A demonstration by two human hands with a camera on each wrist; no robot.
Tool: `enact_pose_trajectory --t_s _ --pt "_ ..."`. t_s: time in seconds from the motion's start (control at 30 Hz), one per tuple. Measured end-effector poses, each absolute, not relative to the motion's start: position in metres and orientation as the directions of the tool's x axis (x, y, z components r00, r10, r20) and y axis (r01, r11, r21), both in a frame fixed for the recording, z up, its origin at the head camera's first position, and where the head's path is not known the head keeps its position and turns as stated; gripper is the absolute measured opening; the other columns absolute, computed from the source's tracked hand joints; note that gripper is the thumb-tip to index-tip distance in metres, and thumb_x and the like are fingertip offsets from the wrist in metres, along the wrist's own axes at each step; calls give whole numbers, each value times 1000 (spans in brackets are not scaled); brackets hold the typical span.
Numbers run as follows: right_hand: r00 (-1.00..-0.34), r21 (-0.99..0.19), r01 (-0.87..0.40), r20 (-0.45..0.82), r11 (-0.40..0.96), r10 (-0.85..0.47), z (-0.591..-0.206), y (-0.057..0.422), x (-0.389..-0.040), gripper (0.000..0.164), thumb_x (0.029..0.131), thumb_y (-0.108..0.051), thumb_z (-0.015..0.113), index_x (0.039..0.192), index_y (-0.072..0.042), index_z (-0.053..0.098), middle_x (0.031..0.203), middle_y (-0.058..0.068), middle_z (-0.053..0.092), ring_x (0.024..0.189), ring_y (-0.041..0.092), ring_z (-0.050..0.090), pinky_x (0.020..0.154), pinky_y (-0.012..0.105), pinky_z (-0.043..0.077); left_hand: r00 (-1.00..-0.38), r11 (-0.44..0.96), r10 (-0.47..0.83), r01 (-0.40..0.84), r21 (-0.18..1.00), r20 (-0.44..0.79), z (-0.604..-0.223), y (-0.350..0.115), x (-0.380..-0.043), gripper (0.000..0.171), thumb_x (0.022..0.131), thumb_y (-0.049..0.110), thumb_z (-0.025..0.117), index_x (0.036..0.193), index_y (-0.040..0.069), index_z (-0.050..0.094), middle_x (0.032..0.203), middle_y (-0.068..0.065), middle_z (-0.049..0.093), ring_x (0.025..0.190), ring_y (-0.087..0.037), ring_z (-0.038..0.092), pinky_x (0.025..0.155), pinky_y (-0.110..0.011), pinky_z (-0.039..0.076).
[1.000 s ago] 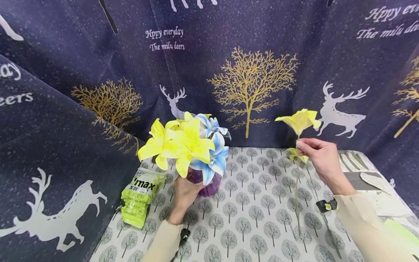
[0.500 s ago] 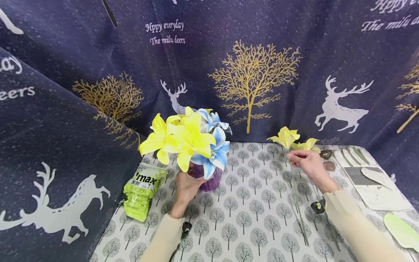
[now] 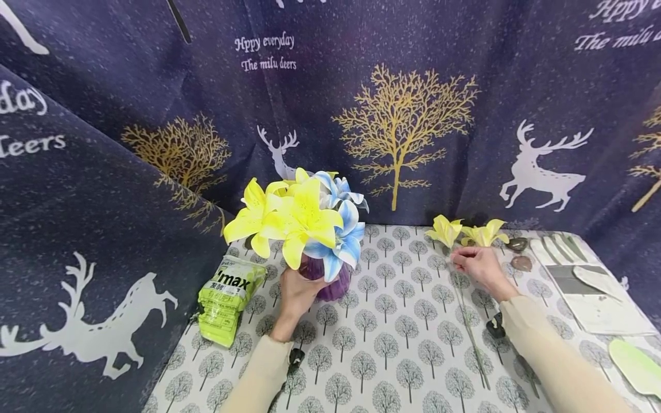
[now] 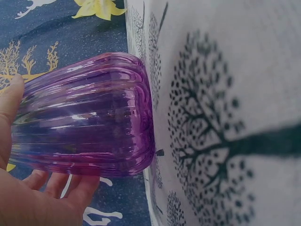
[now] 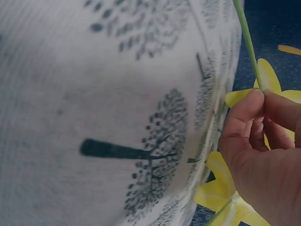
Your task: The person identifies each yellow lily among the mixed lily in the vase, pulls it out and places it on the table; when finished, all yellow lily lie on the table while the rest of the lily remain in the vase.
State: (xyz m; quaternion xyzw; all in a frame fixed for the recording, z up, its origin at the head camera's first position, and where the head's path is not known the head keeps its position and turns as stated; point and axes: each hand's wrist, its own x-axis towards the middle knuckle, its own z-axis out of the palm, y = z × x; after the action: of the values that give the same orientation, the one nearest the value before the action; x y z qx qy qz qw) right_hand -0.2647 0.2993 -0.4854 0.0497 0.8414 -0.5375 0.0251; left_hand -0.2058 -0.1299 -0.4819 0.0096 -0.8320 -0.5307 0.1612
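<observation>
In the head view my left hand (image 3: 298,291) grips the upper part of a purple ribbed vase (image 3: 334,287). Artificial yellow lilies (image 3: 302,221) and blue-and-white lilies (image 3: 342,241) fill its mouth. The left wrist view shows the vase (image 4: 89,113) standing on the cloth, thumb and fingers of the left hand (image 4: 42,197) around it. At the right, my right hand (image 3: 480,267) pinches a yellow lily (image 3: 445,230) by its stem, just below the bloom. In the right wrist view the green stem (image 5: 249,40) sits between thumb and forefinger. Another yellow lily (image 3: 484,233) lies behind that hand.
A green bag (image 3: 227,301) stands left of the vase. Two dark stones (image 3: 520,263) sit right of the right hand. Beyond them are gloves (image 3: 588,287) and a light green tool (image 3: 635,367). A deer-print curtain (image 3: 413,115) hangs behind the tree-print cloth (image 3: 382,321).
My right hand has come down and slightly left with the yellow lily, which is now low at the table beside the other one. The left hand keeps its grip on the vase.
</observation>
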Motion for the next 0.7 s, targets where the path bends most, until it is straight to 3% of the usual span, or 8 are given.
enact_pose_trajectory --t_s 0.2,0.4,0.47,0.7 --pt "-993 -887 116 -110 448 40 -493 297 -269 34 99 -9 61 121 17 62 91 2 75 71 1 68 67 17 60 -945 436 -191 161 886 266 -482 -130 -206 85 61 32 97 132 7 58 125 -18 70 120 -36 66 106 -50 53" --pt "-989 -855 136 -143 500 25 -492 299 -270 37 100 -14 62 123 14 63 106 16 75 76 2 70 71 19 61 -943 417 -192 170 893 270 -480 -129 -205 87 59 29 98 133 6 58 127 -18 69 121 -36 65 108 -50 52" --pt "-988 -842 147 -153 519 30 -490 300 -270 39 100 -18 63 124 12 63 106 15 76 75 3 70 71 20 61 -945 409 -185 177 895 271 -480 -129 -205 88 59 28 98 134 6 57 128 -18 69 123 -36 64 109 -50 51" --pt "-980 -835 190 -191 516 51 -484 299 -267 43 100 -23 64 128 9 61 90 -4 75 76 6 71 72 23 61 -950 404 -174 171 899 259 -481 -130 -207 89 61 29 98 137 10 55 131 -16 68 125 -33 63 111 -48 50"
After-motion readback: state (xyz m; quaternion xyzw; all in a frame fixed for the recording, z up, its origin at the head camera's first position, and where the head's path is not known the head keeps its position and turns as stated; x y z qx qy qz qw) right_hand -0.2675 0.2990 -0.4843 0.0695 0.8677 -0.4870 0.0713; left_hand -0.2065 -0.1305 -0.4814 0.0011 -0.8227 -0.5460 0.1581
